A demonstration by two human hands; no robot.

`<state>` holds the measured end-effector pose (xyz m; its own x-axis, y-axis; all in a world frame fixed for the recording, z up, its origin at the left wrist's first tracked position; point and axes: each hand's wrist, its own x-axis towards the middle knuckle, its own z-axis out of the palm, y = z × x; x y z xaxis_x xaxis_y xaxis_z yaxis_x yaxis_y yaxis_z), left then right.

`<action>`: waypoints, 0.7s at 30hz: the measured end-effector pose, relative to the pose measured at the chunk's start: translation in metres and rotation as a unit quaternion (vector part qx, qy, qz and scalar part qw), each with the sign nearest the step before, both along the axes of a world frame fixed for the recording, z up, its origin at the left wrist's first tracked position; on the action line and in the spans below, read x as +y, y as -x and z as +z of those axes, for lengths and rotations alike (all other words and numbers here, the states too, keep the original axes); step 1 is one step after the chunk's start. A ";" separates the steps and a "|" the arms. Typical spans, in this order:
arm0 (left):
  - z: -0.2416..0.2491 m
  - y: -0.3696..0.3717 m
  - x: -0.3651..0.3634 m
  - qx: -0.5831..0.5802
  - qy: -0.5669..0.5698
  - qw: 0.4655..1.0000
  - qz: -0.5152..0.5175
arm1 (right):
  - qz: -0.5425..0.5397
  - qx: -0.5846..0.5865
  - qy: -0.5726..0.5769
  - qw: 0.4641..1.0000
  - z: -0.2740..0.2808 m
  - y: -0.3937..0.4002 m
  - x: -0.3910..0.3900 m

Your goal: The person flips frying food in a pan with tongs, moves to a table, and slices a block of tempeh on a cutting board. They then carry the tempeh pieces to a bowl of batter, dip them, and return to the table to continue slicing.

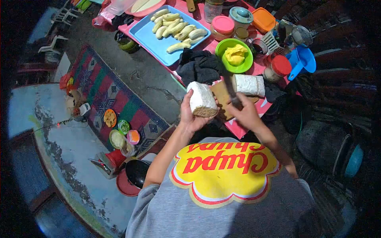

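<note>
While the L hand [190,115] grips a white tempeh block [201,100] from below w/ fingers curled round its side, block is lifted just above the near table edge, cut brown end facing the person. R hand [247,114] is closed round a knife handle, dark blade [230,88] pointing up and away over a brown cutting board [223,99]; blade is blurred, can't tell if it touches anything. Second tempeh block [249,85] lies on the board's far side, just beside the blade. Behind them on the pink table [238,129]: black cloth [198,65], green bowl [235,55] w/ yellow stuff, blue tray [154,39] w/ peeled bananas [176,27], red-lidded jar [278,68], blue scoop [302,60]. Patterned mat [107,95] on floor at left w/ small bowls near it.
</note>
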<state>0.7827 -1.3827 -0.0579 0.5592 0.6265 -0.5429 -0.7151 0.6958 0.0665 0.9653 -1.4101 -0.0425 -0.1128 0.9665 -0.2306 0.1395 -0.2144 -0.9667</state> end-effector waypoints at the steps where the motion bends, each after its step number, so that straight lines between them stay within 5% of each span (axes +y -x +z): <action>1: 0.000 -0.004 0.001 -0.008 -0.012 1.000 -0.009 | 0.023 -0.017 -0.141 0.990 -0.009 0.011 0.002; 3: 0.006 -0.012 0.001 0.012 0.002 1.000 -0.024 | 0.099 -0.166 -0.149 0.970 0.020 0.016 0.010; 5: 0.000 -0.007 0.000 -0.067 -0.012 0.995 -0.066 | 0.093 -0.194 -0.137 0.967 0.015 0.014 0.017; 8: 0.004 -0.005 -0.004 -0.017 0.014 0.998 -0.067 | 0.108 -0.003 -0.006 0.994 0.008 0.008 0.021; 12: 0.004 -0.008 -0.007 -0.027 0.024 0.998 -0.055 | 0.122 0.020 -0.010 0.992 0.001 0.008 0.025; 14: 0.010 -0.012 -0.009 0.046 0.028 0.998 -0.026 | 0.053 -0.303 -0.197 0.931 0.005 0.011 0.026; 17: 0.007 -0.009 -0.009 0.038 0.054 0.997 0.025 | -0.051 -0.218 -0.106 0.969 0.011 0.010 0.025; 18: 0.007 -0.007 -0.007 0.067 0.069 0.993 0.064 | -0.028 -0.124 -0.065 0.990 0.009 0.006 0.022; 21: 0.006 0.005 -0.001 0.105 0.070 0.990 0.059 | 0.080 -0.113 -0.061 0.988 0.008 0.010 0.017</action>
<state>0.7776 -1.3842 -0.0519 0.3519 0.5914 -0.7255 -0.7719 0.6218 0.1324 0.9550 -1.3931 -0.0341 -0.2253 0.9627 -0.1498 0.3780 -0.0553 -0.9242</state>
